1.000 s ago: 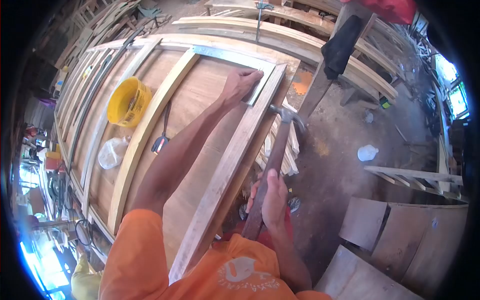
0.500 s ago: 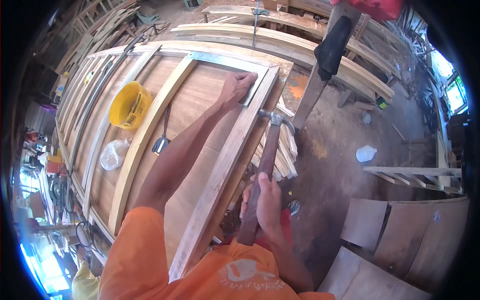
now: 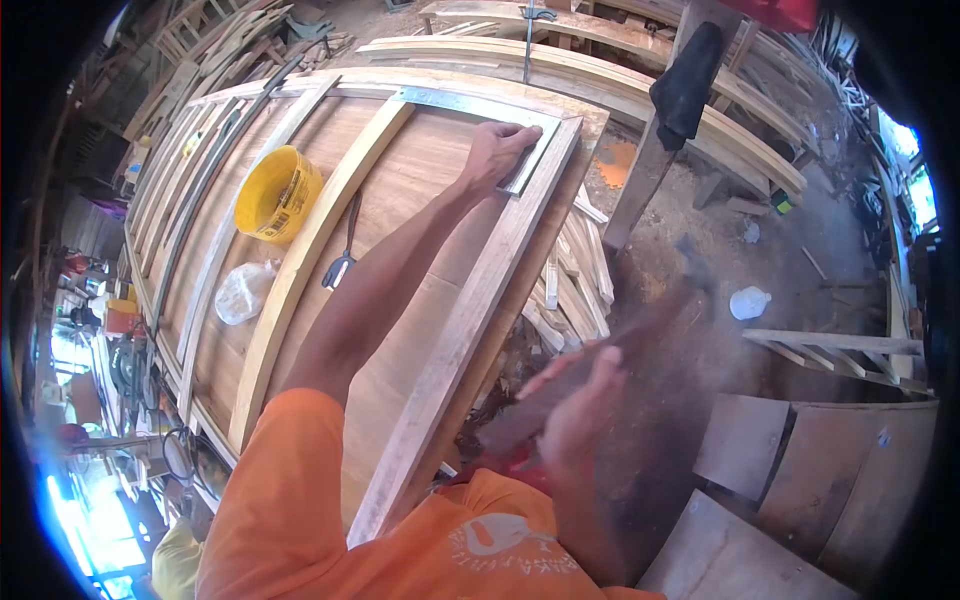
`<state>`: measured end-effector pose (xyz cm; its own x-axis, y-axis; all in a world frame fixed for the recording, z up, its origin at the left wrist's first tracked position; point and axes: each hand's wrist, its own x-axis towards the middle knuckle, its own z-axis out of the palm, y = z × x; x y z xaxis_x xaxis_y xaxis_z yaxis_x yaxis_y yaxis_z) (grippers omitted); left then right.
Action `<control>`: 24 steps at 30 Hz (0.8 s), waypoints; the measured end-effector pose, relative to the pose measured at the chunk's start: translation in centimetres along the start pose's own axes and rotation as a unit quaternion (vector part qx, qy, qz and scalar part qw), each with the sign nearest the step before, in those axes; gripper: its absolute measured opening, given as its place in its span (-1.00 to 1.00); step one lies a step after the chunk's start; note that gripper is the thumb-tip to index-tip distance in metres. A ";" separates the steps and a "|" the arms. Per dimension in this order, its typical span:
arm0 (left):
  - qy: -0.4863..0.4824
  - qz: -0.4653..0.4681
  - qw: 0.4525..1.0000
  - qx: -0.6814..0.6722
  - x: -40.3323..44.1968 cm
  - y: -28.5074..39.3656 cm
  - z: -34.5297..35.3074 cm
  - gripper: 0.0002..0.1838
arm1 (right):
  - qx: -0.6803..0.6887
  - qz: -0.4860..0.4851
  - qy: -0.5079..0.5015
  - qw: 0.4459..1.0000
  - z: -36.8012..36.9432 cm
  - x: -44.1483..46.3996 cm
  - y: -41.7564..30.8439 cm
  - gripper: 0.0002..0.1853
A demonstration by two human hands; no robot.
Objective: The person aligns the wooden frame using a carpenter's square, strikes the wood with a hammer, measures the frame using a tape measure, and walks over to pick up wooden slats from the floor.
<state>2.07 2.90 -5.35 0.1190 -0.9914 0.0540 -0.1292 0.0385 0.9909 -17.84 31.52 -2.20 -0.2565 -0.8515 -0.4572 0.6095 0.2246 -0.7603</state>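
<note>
My left hand (image 3: 500, 155) is closed in a pinch at the corner of the wooden frame (image 3: 470, 310), over the short arm of a metal square (image 3: 460, 102). What its fingertips hold is too small to make out. The square's long arm lies along the frame's far edge. To the right of the frame, my right hand (image 3: 582, 405) is blurred by motion, with the wooden handle of a hammer (image 3: 640, 330) in it. The smeared hammer head points away to the upper right, off the frame.
A yellow bucket (image 3: 278, 195), a clear plastic bag (image 3: 246, 292) and a dark-handled tool (image 3: 338, 270) lie on the panel between the slats. Long boards (image 3: 600, 85) are stacked beyond. A post (image 3: 640, 175) with black cloth stands at the right. Someone in yellow (image 3: 178, 560) is at lower left.
The hammer has swung right, away from the frame's edge, and my right hand has moved right with it. My left hand stays pinched at the corner. The view has shifted slightly.
</note>
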 end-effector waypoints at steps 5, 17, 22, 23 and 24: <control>-0.003 0.005 1.000 0.018 0.4 -0.1 0.2 -0.62 | -0.160 0.099 -0.228 0.955 0.4 0.2 2.2 -0.57; 0.198 0.075 0.975 0.075 0.5 -1.1 0.0 -0.24 | -0.167 0.097 -0.241 0.951 -0.6 0.4 1.9 -0.56; 0.146 0.063 0.986 -0.053 1.7 -1.9 -0.2 -0.20 | -0.165 0.095 -0.246 0.950 -0.6 0.5 1.6 -0.56; 0.133 0.058 0.987 -0.064 1.7 -1.9 -0.3 -0.21 | -0.162 0.096 -0.245 0.951 -0.7 0.5 1.6 -0.56; 0.134 0.057 0.987 -0.063 1.5 -1.3 -0.4 -0.21 | -0.159 0.097 -0.246 0.951 -0.7 0.5 1.6 -0.56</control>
<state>2.86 1.38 -6.53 0.3684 -0.9121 0.1798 -0.0343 0.1799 0.9831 -17.52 31.82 -3.95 0.2676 -0.8803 -0.3918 0.3315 0.4659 -0.8204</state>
